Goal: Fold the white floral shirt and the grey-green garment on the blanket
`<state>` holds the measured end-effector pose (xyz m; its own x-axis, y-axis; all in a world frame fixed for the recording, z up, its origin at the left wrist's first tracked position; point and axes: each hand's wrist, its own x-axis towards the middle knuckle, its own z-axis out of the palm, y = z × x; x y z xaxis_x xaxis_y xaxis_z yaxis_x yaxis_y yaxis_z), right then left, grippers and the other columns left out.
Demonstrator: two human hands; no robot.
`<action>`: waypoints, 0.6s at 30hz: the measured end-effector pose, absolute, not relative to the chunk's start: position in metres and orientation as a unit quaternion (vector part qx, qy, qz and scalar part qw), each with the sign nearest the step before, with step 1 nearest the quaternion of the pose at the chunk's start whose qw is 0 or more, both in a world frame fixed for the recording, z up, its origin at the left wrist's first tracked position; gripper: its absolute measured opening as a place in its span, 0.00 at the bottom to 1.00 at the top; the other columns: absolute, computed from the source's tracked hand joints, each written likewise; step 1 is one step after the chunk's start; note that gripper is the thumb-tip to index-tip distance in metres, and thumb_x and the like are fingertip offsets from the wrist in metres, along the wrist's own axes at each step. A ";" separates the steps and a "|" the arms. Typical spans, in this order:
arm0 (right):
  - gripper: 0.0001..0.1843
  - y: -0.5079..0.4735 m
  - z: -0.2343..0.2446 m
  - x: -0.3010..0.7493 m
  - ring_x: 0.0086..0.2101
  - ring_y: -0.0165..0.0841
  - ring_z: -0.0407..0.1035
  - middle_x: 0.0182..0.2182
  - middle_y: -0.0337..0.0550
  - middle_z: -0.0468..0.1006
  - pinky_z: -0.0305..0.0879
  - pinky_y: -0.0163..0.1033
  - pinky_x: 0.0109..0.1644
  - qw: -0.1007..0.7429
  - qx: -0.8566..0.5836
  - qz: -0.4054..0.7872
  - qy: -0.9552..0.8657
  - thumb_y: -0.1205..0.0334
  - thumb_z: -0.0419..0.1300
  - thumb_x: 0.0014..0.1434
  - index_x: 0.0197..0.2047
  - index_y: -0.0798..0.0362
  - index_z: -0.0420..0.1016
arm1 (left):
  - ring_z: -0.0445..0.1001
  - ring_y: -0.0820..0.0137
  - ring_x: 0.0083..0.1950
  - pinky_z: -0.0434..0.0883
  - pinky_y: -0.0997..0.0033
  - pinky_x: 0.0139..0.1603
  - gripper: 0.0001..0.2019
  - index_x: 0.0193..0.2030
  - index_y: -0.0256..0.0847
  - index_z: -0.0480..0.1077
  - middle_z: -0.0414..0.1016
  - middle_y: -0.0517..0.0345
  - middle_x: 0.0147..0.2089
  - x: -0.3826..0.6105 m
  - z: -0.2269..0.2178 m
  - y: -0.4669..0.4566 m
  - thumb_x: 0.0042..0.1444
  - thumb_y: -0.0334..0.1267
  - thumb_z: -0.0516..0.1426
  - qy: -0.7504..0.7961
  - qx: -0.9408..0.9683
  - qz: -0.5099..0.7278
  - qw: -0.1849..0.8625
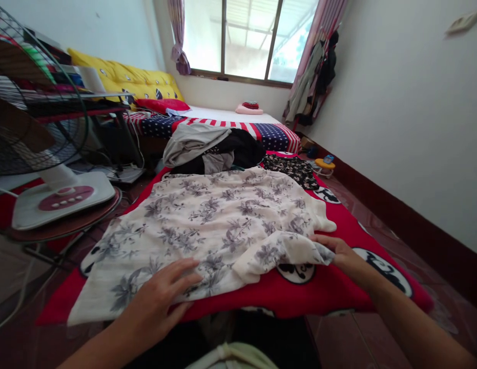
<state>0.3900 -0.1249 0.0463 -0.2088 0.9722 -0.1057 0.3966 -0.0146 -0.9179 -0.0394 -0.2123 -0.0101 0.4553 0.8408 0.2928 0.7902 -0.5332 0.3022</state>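
Blouse (219,210) lies spread to the near edge of the red cloth (292,297) in my head view, clothes (200,141) heaped at its far edge. I rest my left hand (165,287) fingers loosely spread, probably steadying it; my right hand (340,253) pinches its sleeve (282,251), seemingly keeping that stretched.

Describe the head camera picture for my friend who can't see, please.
A person's left hand rests on white flowery clothing spread over a red cloth, while the right hand holds a bunched part of it. Beyond lies a clothes pile, with a bed and window behind.
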 end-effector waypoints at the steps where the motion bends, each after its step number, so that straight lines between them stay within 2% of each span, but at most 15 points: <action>1: 0.28 -0.128 0.055 0.393 0.46 0.49 0.74 0.43 0.48 0.81 0.72 0.49 0.48 0.260 -0.526 0.466 -0.662 0.50 0.71 0.42 0.47 0.50 0.79 | 0.68 0.59 0.62 0.69 0.56 0.61 0.24 0.55 0.53 0.70 0.66 0.55 0.64 -0.041 -0.010 -0.213 0.52 0.29 0.56 0.479 0.851 0.207 0.062; 2: 0.32 -0.131 0.063 0.395 0.49 0.50 0.72 0.47 0.49 0.79 0.71 0.48 0.49 0.223 -0.506 0.471 -0.687 0.51 0.72 0.42 0.52 0.49 0.77 | 0.68 0.59 0.62 0.69 0.56 0.61 0.23 0.55 0.53 0.70 0.66 0.55 0.64 -0.041 -0.010 -0.213 0.53 0.29 0.56 0.479 0.851 0.207 0.061; 4: 0.41 -0.133 0.067 0.395 0.52 0.50 0.70 0.52 0.50 0.76 0.70 0.49 0.51 0.199 -0.472 0.485 -0.708 0.50 0.71 0.44 0.61 0.46 0.69 | 0.67 0.59 0.62 0.68 0.55 0.62 0.24 0.56 0.54 0.69 0.66 0.55 0.64 -0.041 -0.011 -0.213 0.53 0.29 0.55 0.477 0.851 0.211 0.056; 7: 0.47 -0.131 0.051 0.377 0.54 0.49 0.68 0.56 0.53 0.72 0.68 0.52 0.54 0.229 -0.488 0.478 -0.693 0.44 0.66 0.48 0.68 0.48 0.56 | 0.66 0.58 0.63 0.67 0.53 0.62 0.25 0.58 0.54 0.68 0.66 0.56 0.64 -0.038 -0.014 -0.213 0.53 0.30 0.56 0.466 0.857 0.215 0.048; 9: 0.48 -0.130 0.036 0.356 0.56 0.51 0.66 0.56 0.54 0.72 0.65 0.55 0.56 0.267 -0.545 0.400 -0.687 0.44 0.68 0.45 0.66 0.51 0.60 | 0.65 0.57 0.63 0.66 0.52 0.63 0.25 0.58 0.54 0.67 0.66 0.55 0.64 -0.033 -0.015 -0.212 0.53 0.30 0.57 0.461 0.859 0.218 0.045; 11: 0.38 -0.133 0.032 0.337 0.53 0.51 0.68 0.51 0.53 0.76 0.64 0.55 0.57 0.288 -0.575 0.328 -0.692 0.47 0.69 0.42 0.57 0.52 0.73 | 0.66 0.57 0.63 0.66 0.51 0.63 0.25 0.58 0.53 0.67 0.66 0.54 0.64 -0.028 -0.015 -0.211 0.54 0.31 0.57 0.465 0.856 0.221 0.045; 13: 0.21 -0.140 0.041 0.328 0.44 0.47 0.73 0.40 0.49 0.80 0.68 0.52 0.53 0.302 -0.554 0.314 -0.710 0.48 0.67 0.47 0.42 0.52 0.80 | 0.66 0.57 0.63 0.67 0.52 0.62 0.24 0.58 0.53 0.67 0.66 0.53 0.64 -0.022 -0.014 -0.211 0.54 0.33 0.57 0.473 0.851 0.224 0.045; 15: 0.13 -0.153 0.060 0.329 0.40 0.44 0.74 0.34 0.47 0.79 0.71 0.49 0.48 0.355 -0.532 0.297 -0.709 0.48 0.64 0.51 0.32 0.49 0.80 | 0.67 0.57 0.61 0.68 0.52 0.61 0.24 0.58 0.52 0.68 0.68 0.52 0.62 -0.016 -0.011 -0.210 0.53 0.34 0.58 0.480 0.847 0.226 0.044; 18: 0.06 -0.178 0.086 0.343 0.43 0.45 0.73 0.37 0.44 0.78 0.73 0.51 0.48 0.490 -0.522 0.230 -0.659 0.51 0.67 0.49 0.29 0.42 0.79 | 0.69 0.56 0.59 0.69 0.52 0.60 0.23 0.56 0.48 0.69 0.70 0.50 0.60 -0.009 -0.007 -0.210 0.52 0.34 0.59 0.486 0.841 0.233 0.043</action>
<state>0.3432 -0.1778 0.0858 0.0258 0.9137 0.4055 0.4620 0.3488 -0.8154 -0.0088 -0.2101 -0.0074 0.4187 0.8377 0.3507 0.7979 -0.5237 0.2984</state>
